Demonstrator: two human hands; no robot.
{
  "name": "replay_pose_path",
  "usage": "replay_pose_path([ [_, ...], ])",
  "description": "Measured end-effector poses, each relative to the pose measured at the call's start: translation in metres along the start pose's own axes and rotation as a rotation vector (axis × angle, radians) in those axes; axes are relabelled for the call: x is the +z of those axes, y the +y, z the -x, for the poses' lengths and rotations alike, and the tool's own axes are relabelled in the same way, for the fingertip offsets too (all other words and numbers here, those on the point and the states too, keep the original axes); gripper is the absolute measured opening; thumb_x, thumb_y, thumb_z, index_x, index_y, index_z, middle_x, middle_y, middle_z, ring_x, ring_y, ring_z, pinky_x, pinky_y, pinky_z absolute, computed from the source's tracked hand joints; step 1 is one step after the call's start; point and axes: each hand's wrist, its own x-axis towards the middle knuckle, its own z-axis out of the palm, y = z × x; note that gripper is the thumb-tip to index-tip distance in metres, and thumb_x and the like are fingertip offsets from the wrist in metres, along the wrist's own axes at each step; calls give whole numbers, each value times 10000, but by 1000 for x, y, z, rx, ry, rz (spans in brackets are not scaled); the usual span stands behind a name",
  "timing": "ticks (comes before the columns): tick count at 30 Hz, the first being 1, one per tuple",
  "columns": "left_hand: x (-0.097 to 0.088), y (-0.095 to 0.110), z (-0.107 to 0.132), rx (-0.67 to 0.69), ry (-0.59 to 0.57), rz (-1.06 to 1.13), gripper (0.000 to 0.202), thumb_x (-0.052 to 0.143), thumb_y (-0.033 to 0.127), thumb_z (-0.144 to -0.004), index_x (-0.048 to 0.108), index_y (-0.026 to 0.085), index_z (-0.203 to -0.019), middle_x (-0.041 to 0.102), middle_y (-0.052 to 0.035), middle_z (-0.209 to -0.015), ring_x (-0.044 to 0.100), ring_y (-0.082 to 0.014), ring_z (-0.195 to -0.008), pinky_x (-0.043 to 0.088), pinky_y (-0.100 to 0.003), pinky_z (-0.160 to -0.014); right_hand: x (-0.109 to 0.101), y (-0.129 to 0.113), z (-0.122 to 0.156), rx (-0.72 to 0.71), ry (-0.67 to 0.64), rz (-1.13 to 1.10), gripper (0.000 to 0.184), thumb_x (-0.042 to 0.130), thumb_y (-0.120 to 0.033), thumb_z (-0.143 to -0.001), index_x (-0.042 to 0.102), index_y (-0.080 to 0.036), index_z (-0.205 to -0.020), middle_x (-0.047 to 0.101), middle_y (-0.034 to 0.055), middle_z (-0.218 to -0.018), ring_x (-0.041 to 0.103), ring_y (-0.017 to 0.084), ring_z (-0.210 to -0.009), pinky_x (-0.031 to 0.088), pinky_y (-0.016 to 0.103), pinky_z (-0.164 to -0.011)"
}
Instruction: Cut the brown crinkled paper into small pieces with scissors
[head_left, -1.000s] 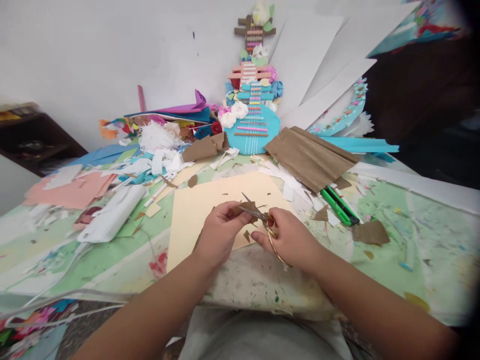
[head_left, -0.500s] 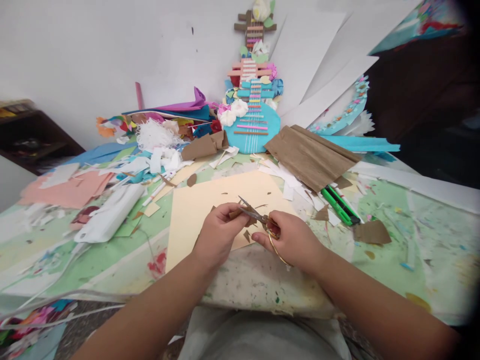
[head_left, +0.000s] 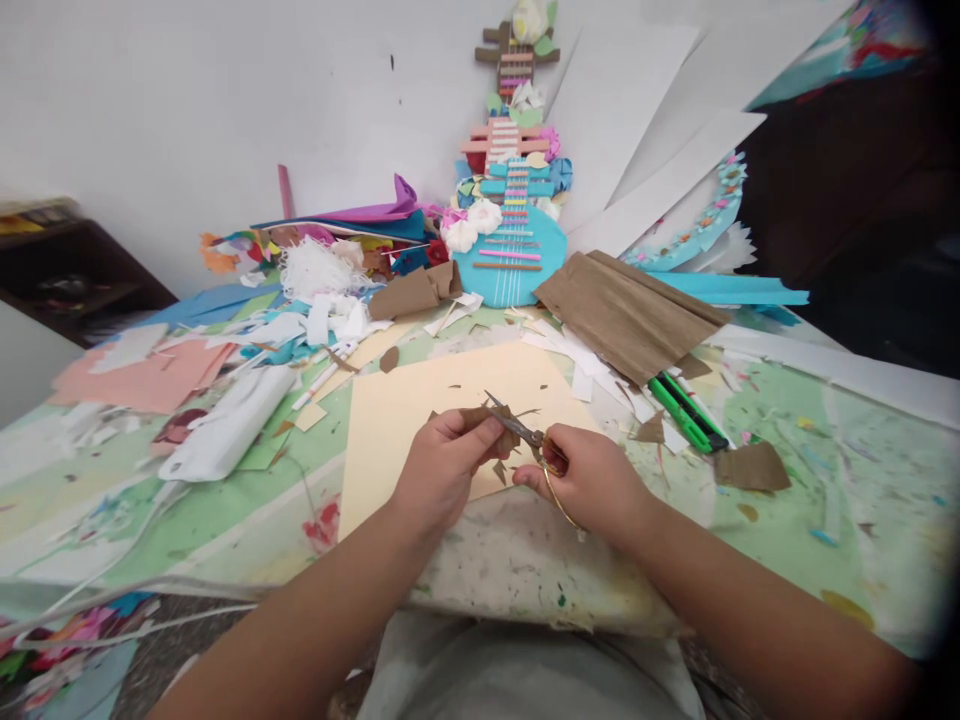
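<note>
My right hand is closed round the gold handles of a pair of scissors, whose dark blades point up and to the left. Between the fingers of my left hand is a small piece of brown paper, partly hidden by the fingertips. The blades lie across the brown paper, close to my left thumb. Beneath both hands is a cream sheet of paper, scattered with small brown offcuts.
Right of the hands lie folded brown paper, a green box cutter and a brown scrap. To the left is a white power strip with its cord. Decorated paper guitars lean at the back wall, beside piles of paper scraps.
The whole view has shifted slightly, so things appear a little further right. The scissors and brown paper stay in my hands, with only a slight change in how they lie.
</note>
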Motion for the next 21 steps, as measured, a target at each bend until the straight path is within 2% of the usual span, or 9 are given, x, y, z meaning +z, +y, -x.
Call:
replay_pose_path([
  [8, -1, -3, 2, 10, -8, -87, 63, 604, 191, -662, 632, 142, -691, 603, -10, -622, 528, -105, -614, 410, -256, -631, 0, -4, 2, -29, 11, -8, 402, 475, -596, -633, 397, -201, -639, 479, -22, -564, 369, 105, -500, 213, 213, -444],
  [14, 1, 0, 2, 9, 8, -106, 69, 605, 188, -655, 632, 145, -701, 609, -2, -614, 533, -102, -594, 414, -246, -610, -1, -2, 1, 6, -5, 19, 425, 491, -607, -614, 384, -198, -566, 463, -25, -517, 345, 100, -478, 205, 216, -436],
  [21, -1, 0, 2, 20, 26, -89, 101, 601, 191, -662, 638, 141, -742, 635, -23, -675, 562, -123, -645, 442, -267, -652, -1, -1, 1, 3, -11, 29, 430, 481, -610, -623, 377, -199, -553, 457, -25, -506, 352, 105, -484, 210, 212, -446],
])
